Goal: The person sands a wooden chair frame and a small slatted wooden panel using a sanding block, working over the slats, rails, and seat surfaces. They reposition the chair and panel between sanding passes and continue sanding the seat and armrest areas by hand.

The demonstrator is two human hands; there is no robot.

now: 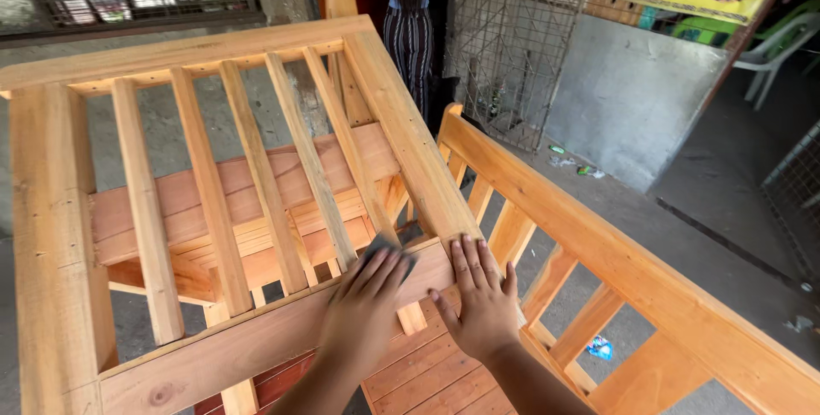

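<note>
pressing flat on a dark sheet of sandpaper (389,253), left hand (367,308) with fingers extended and close together, sheet pinned under the fingertips against the lower rail (256,338) of a slatted wooden frame (213,167). resting beside it, right hand (483,300), open, fingers spread moderately, holding nothing, palm on the same rail at the corner where it meets the side rail (410,142). sandpaper just ahead of the left fingertips, partly hidden beneath them; left hand the nearer, in direct contact; right hand just beside, apart from the sheet. long axis of the lower rail running from low left up toward right, across both forearms; side rail running away from the corner toward upper left. slats (256,176) roughly parallel to the side rail. second wooden railing (615,244) to the right, slanting down toward lower right. person standing (410,14) in background, back turned.
</note>
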